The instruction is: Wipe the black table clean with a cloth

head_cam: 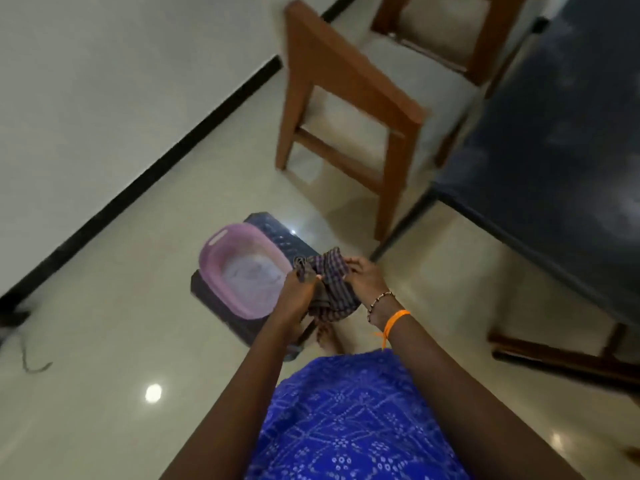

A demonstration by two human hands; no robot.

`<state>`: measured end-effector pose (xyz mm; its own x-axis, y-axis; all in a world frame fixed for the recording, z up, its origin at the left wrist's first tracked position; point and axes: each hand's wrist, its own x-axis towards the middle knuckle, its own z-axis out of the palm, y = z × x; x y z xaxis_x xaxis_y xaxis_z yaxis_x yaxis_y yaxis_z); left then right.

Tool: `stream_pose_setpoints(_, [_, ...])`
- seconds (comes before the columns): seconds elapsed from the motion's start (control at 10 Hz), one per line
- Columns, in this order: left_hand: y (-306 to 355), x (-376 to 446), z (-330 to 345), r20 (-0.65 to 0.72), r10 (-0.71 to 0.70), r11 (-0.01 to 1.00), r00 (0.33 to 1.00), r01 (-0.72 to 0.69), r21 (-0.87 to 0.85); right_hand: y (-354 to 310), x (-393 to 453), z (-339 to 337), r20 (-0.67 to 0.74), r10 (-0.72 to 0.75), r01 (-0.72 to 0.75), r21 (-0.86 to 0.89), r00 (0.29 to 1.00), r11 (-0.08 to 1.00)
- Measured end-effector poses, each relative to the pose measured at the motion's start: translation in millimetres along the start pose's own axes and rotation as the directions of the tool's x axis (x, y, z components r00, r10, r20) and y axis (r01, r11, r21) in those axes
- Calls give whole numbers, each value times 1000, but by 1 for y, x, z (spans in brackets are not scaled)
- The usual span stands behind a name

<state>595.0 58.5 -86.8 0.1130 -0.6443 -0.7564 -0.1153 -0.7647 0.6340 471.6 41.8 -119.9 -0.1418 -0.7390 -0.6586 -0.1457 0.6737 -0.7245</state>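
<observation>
Centre frame: left hand [299, 294] and right hand [363, 280] gripping checked cloth [329, 282], fingers curled round it; pink basin [221, 244] just left; black table [554, 133] upper right

Your arms reach forward and down. Your left hand [299, 292] and right hand [365, 280] sit close together, fingers apparently curled, gripping; blur limits detail.

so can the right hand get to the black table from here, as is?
Probably yes. The right hand is busy, gripping the checked cloth together with the left hand, but nothing stands between it and the black table edge on that side; the wooden chair sits farther along.
</observation>
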Motion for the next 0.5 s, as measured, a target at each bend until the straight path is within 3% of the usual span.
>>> stream_pose_setpoints(0.2, [-16,19,-49,-233,-114,960,966,47,-275,-25,39,62,314,-48,134,-258,948,957])
stream_pose_setpoints(0.4, [-48,54,-69,-393,-213,936,895,72,-345,-15,75,124,459,-73,284,-411,885,866])
stream_pose_setpoints(0.5, [-61,82,-79,-432,-207,952,878,78,-298,-7,90,151,586,-55,386,-457,809,801])
